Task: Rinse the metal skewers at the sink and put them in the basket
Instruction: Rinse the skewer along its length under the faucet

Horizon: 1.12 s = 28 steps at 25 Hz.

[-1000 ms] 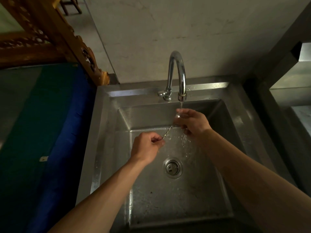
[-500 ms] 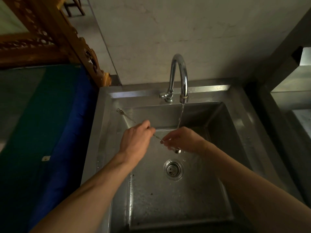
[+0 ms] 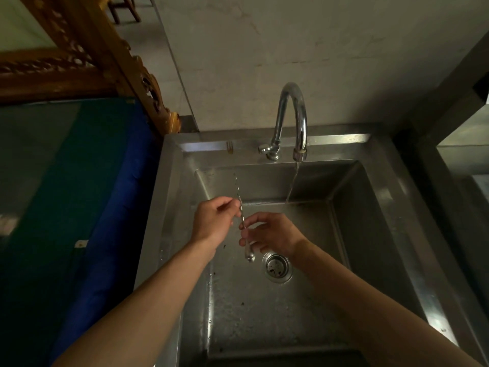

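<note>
Two hands are holding one thin metal skewer (image 3: 241, 211) over the sink (image 3: 391, 229). The left hand (image 3: 214, 223) is pinching the twisty middle part with its fingertips, and the other fingers are curling in. The right hand (image 3: 272, 234) is sitting just below it, with its thumb and fingers loosely curling round the thick handle end. The rounded tip of the handle is poking out under the right hand, just beside the drain (image 3: 276, 267). The pointy end is sticking up toward the back wall of the sink.

Water is running from the tap (image 3: 292, 120), but the skewer is off to the left of the stream (image 3: 292, 181) and is not getting wet from it. So the rinsing step is the one going on, and it looks like the person is either checking the skewer or turning it between washes.

Both arms are reaching forward from the bottom corners, with the wrists close together over the middle of the sink.

No basket is showing anywhere. For the next move, the skewer needs to go back under the water, or be carried away to wherever the basket is. The sharp tip is pointing away from the person, which is the safe way to carry it.
</note>
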Available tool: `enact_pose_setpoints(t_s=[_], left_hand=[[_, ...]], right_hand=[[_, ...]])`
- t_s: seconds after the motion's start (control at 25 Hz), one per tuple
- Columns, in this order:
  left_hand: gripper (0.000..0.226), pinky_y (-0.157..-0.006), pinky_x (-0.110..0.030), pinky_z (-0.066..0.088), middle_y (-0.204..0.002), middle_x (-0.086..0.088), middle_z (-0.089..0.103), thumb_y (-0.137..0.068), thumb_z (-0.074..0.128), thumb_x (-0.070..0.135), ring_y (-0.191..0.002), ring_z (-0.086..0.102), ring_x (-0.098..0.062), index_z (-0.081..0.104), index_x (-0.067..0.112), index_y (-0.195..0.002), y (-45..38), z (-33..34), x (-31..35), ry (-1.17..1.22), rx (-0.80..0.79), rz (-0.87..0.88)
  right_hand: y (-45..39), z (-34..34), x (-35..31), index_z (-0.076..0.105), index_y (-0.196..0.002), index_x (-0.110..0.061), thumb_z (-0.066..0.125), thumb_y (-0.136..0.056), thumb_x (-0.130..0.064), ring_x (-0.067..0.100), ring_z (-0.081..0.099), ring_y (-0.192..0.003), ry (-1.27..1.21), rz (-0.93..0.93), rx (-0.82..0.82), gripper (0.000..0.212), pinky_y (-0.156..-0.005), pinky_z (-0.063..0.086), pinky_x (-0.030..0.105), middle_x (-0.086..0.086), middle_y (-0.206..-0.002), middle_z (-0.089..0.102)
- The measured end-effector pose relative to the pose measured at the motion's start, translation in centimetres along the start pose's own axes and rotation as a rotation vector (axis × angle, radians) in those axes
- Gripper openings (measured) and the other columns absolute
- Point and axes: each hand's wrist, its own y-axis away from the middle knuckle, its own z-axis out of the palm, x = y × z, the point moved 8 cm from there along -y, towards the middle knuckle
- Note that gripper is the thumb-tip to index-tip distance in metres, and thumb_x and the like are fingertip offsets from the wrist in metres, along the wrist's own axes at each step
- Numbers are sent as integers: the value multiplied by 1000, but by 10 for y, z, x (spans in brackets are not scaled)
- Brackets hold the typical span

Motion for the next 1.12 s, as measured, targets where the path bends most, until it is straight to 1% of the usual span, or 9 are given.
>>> enact_pose_setpoints(t_s=[0.08, 0.2, 0.32, 0.44, 0.52, 0.6, 0.72, 0.88, 1.12], left_hand=[[9, -43, -10, 39, -71, 1, 66, -87, 67, 21, -50, 53, 3, 71, 13, -91, 5, 1, -4, 44, -46, -32], [7, -43, -9, 39, -76, 1, 69, -87, 67, 18, -57, 57, -4, 69, 15, -92, 6, 5, -7, 54, -84, -42], [2, -44, -9, 39, -70, 1, 68, -88, 65, 14, -52, 55, 0, 67, 15, -87, 8, 9, -6, 65, -121, -14], [16, -57, -18, 44, -65, 0, 65, -87, 65, 9, -55, 54, -3, 68, 19, -74, 9, 9, -8, -54, -143, 73], [17, -65, -28, 47, -67, -7, 67, -85, 67, 10, -60, 55, -11, 68, 18, -70, 11, 11, -16, -162, -177, 93], [16, -69, -34, 50, -69, -8, 70, -83, 69, 11, -62, 57, -13, 68, 18, -69, 13, 12, -22, -215, -204, 94], [19, -70, -32, 50, -69, -2, 70, -82, 70, 13, -63, 59, -12, 67, 24, -67, 16, 10, -22, -285, -205, 123], [7, -74, -31, 50, -74, 2, 72, -83, 70, 19, -73, 65, -14, 72, 20, -77, 18, 7, -20, -392, -213, 133], [9, -75, -30, 53, -76, 7, 71, -83, 69, 21, -75, 64, -12, 70, 25, -75, 17, 11, -11, -485, -195, 186]], right_hand=[[1, 3, 6, 63, -91, -8, 67, -87, -4, 16, 59, -50, 0, 9, -23, 7, -54, 40, 26, 11, -76, 72], [4, 5, 12, 63, -92, -9, 69, -86, -6, 15, 60, -51, -1, 23, -37, 9, -52, 42, 23, 11, -76, 72], [6, 6, 12, 64, -87, -12, 70, -85, -9, 16, 66, -59, 55, 37, -30, 7, -50, 43, 21, 10, -77, 73], [5, -13, -1, 69, -91, -13, 68, -87, -13, 14, 67, -63, 26, -5, 119, 4, -51, 41, 20, 3, -77, 71], [4, -30, -11, 69, -99, -14, 70, -86, -18, 10, 66, -64, -78, -37, 240, 14, -51, 44, 18, -1, -79, 71], [4, -41, -16, 69, -97, -18, 70, -86, -19, 9, 68, -68, -166, -51, 308, 11, -57, 47, 20, 0, -84, 73], [2, -46, -14, 71, -98, -15, 68, -87, -17, 9, 71, -72, -247, -45, 347, 11, -65, 48, 25, 2, -87, 75], [2, -47, -6, 70, -84, -19, 67, -88, -21, 8, 71, -72, -283, -18, 363, 6, -68, 47, 28, -1, -84, 75], [1, -66, -2, 70, -95, -12, 70, -86, -28, 9, 72, -72, -342, -6, 418, 19, -66, 48, 28, -1, -81, 76]])
